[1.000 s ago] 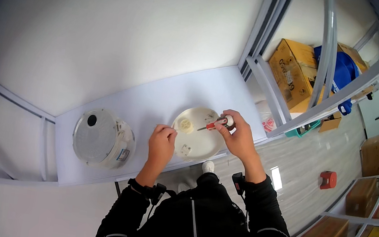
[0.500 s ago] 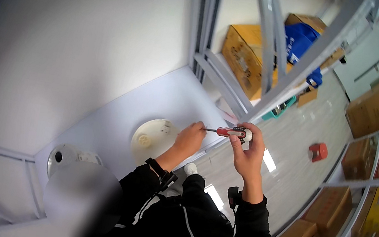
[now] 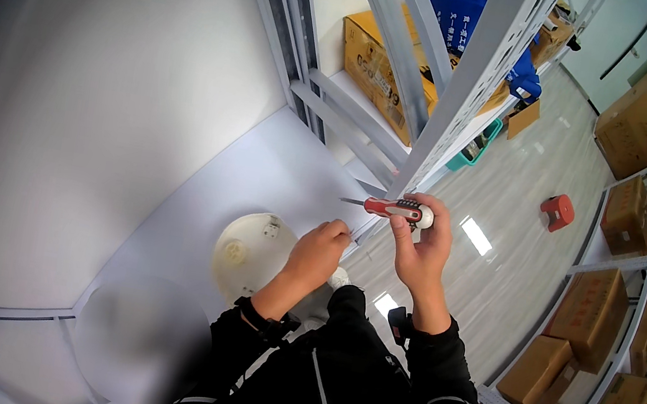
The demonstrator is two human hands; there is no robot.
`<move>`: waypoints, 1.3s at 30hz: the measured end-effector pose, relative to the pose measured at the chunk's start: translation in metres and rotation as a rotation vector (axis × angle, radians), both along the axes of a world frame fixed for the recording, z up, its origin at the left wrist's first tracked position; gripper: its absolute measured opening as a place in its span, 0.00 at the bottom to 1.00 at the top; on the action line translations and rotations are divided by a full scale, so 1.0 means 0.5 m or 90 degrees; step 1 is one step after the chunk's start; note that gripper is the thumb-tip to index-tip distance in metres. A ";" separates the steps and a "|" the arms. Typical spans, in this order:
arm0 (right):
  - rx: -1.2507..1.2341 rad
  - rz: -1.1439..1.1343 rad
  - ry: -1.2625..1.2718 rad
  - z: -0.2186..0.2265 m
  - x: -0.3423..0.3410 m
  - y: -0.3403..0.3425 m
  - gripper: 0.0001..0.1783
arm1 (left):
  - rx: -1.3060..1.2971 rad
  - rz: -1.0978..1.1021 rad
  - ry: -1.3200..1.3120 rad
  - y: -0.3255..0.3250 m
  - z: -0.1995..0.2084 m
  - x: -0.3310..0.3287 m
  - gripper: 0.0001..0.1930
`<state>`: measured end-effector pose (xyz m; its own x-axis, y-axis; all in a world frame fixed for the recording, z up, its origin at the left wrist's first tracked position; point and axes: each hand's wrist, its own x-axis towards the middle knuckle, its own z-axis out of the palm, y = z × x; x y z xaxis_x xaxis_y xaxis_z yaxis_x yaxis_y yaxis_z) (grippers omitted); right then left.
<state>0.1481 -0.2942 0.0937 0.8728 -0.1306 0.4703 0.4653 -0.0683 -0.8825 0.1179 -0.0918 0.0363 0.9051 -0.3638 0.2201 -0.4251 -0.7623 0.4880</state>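
My right hand (image 3: 423, 256) is closed around the thick end of a red and grey screwdriver (image 3: 393, 209), whose metal shaft points left. My left hand (image 3: 318, 254) has its fingertips pinched together, just below and apart from the shaft tip. Something thin and tiny may show at those fingertips, too small to name. Beside my left wrist, a round cream-white disc-shaped part (image 3: 253, 246) lies on the white shelf board (image 3: 198, 191). A yellowish round piece (image 3: 234, 251) and small fittings sit on its face.
A grey metal rack post (image 3: 468, 90) rises just beyond my hands. Behind it are a yellow carton (image 3: 375, 62) and a blue bag (image 3: 456, 20). A red stool (image 3: 558, 212) stands on the floor; shelves with brown cartons (image 3: 586, 316) line the right. A blurred round patch covers the lower left.
My left hand has come away from the screwdriver's shaft and dropped slightly, leaving the tip bare. The right hand still holds the screwdriver. The whole view has shifted.
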 end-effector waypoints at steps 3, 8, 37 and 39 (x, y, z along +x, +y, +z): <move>-0.013 -0.008 -0.051 0.000 0.015 0.009 0.21 | -0.038 0.055 -0.047 0.025 0.014 0.014 0.04; -0.005 0.040 -0.010 0.005 0.024 0.025 0.21 | -0.005 0.106 0.004 0.091 -0.042 0.038 0.04; 0.024 0.132 0.006 -0.012 0.037 0.112 0.25 | -0.298 0.286 0.139 0.197 -0.044 -0.068 0.03; 0.018 0.133 0.002 -0.014 0.037 0.111 0.25 | -0.177 0.343 0.064 0.217 -0.046 -0.063 0.02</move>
<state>0.1665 -0.2385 0.0866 0.8840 0.0400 0.4657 0.4635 0.0543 -0.8844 0.0866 0.0168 0.0134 0.9670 0.2095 0.1448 0.0435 -0.6959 0.7169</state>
